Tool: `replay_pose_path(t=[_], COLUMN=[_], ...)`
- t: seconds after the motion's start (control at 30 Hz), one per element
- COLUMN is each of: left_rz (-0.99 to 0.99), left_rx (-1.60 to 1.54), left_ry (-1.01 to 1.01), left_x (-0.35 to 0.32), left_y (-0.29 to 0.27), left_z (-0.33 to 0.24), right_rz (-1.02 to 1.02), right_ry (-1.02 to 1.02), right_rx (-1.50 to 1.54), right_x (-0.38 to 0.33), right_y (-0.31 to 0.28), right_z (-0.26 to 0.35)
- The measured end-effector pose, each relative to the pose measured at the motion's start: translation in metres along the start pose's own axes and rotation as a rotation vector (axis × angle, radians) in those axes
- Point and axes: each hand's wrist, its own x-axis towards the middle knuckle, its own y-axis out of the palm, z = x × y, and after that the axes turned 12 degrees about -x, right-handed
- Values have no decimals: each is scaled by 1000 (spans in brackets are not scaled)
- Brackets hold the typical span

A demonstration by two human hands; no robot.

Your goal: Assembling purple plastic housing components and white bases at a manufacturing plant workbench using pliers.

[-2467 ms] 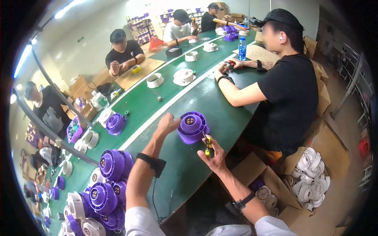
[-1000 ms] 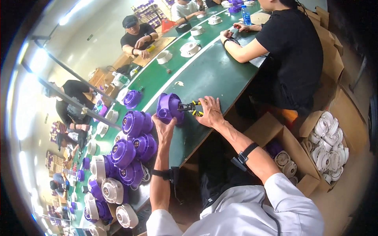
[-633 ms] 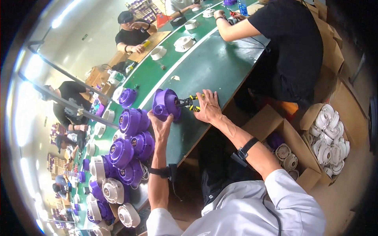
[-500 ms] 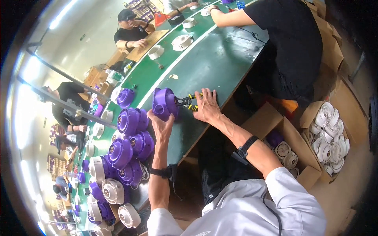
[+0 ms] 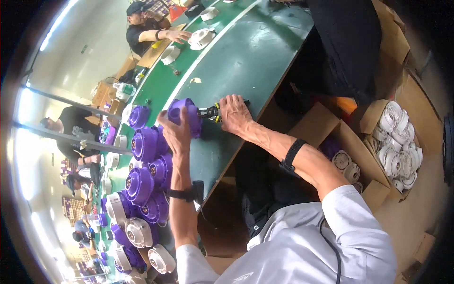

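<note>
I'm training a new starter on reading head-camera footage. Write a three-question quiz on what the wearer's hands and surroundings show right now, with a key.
1. Which hand holds the pliers with yellow and black handles?
2. Fill in the colour: the left hand holds a ____ housing.
3. Of the two open cardboard boxes with parts at the right, what fills the farther-right box?
A) purple housings
B) white round parts
C) coiled cables

Key:
1. The right hand.
2. Purple.
3. B.
</note>
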Motion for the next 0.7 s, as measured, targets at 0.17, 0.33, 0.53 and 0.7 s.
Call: replay_pose_path(t=[0.17, 0.33, 0.53, 0.7], left_rz=[75, 31, -18, -122], left_rx=[150, -83, -318, -506], left_ry=[27, -48, -15, -2], left_x=[22, 23, 2, -16], left_y=[3, -2, -3, -2], left_z=[-1, 3, 24, 26], right_rz=[40, 57, 142, 231], right_ry=[17, 45, 97, 70], right_rx=[76, 76, 86, 104], right_x=[-3, -2, -10, -16], right_y=[-8, -7, -13, -27], right_z=[5, 6, 10, 16])
